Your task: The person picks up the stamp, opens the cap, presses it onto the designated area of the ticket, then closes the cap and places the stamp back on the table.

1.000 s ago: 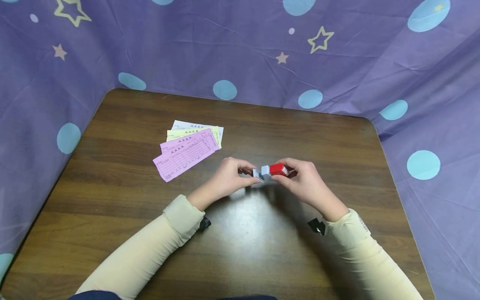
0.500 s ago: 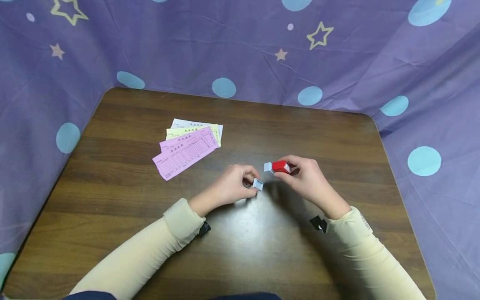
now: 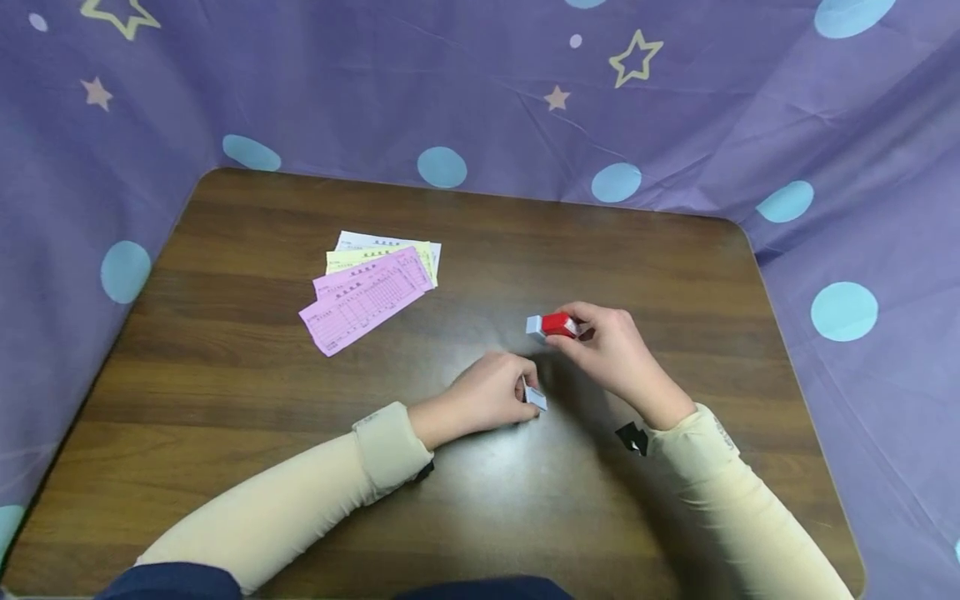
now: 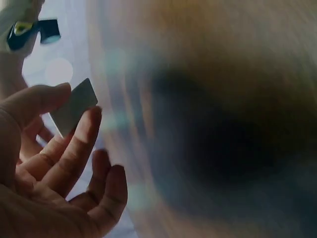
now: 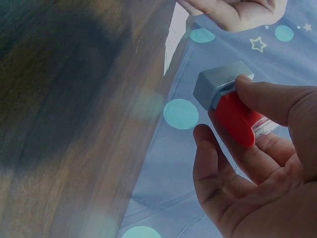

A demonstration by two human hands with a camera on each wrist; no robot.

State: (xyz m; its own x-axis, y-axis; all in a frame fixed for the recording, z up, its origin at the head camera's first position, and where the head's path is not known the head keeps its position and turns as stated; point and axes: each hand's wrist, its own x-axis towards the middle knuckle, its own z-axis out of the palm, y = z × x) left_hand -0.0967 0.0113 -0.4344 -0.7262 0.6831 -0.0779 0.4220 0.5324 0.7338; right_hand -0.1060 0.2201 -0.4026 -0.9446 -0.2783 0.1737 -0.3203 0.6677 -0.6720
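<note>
My right hand holds a red self-inking stamp between thumb and fingers, its pale grey end pointing left. In the right wrist view the stamp shows a boxy grey end beside the red body, with the thumb across their joint. Lower and to the left of it, my left hand pinches a small pale grey cap. Seen from the left wrist, the cap is a flat-faced square between thumb and fingertips, the other fingers loosely bent. Stamp and cap are apart, both above the table.
Several printed slips, white, yellow and pink, lie fanned out on the left half of the wooden table. A purple curtain with stars and dots hangs along the table's back and sides.
The cap, earlier right beside the stamp's grey end, has moved away with my left hand, toward me and slightly right. My right hand with the stamp has barely moved.
</note>
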